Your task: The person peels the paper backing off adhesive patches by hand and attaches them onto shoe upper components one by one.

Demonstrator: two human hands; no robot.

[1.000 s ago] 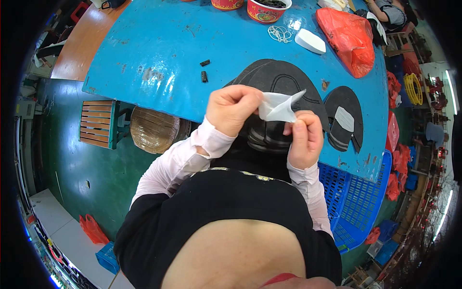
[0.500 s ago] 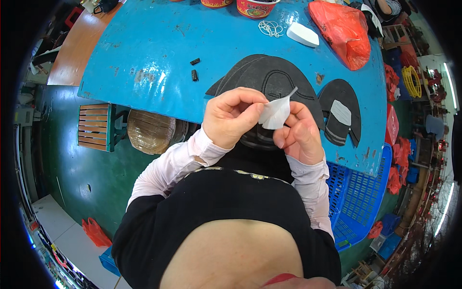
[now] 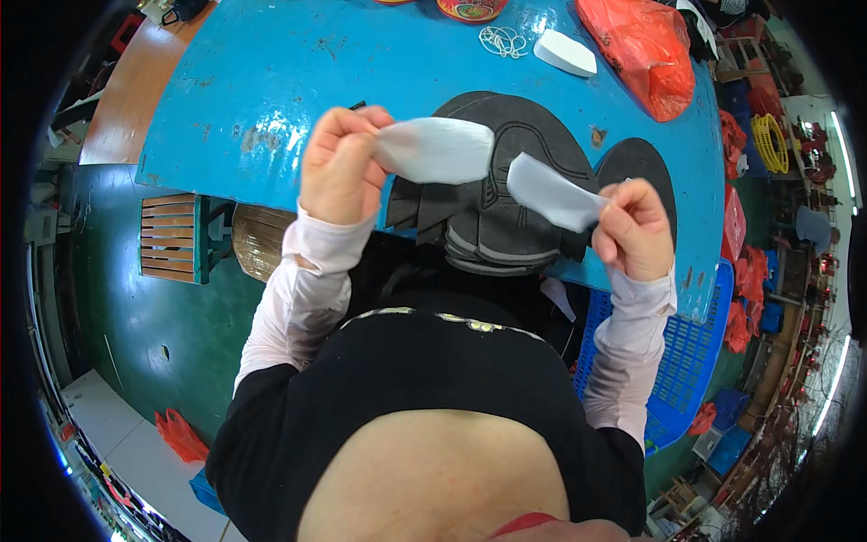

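Between the thumb and fingers of my left hand is a thin, whitish oval sheet, held by its left end. My right hand pinches a second thin white sheet, which curls and points up to the left. A gap separates the two sheets. Below and behind them, black foam insoles lie stacked and fanned at the table's near edge. Right of that stack is another black insole, partly hidden behind my right hand.
The blue table carries a white block, a tangle of white string, a red plastic bag and a red tub. A blue plastic basket stands below right. Slatted wooden stool at left.
My hands have moved apart, left hand leftward and up, right hand to the right. The one white piece pinched between them now shows as two separate sheets, one in each hand.
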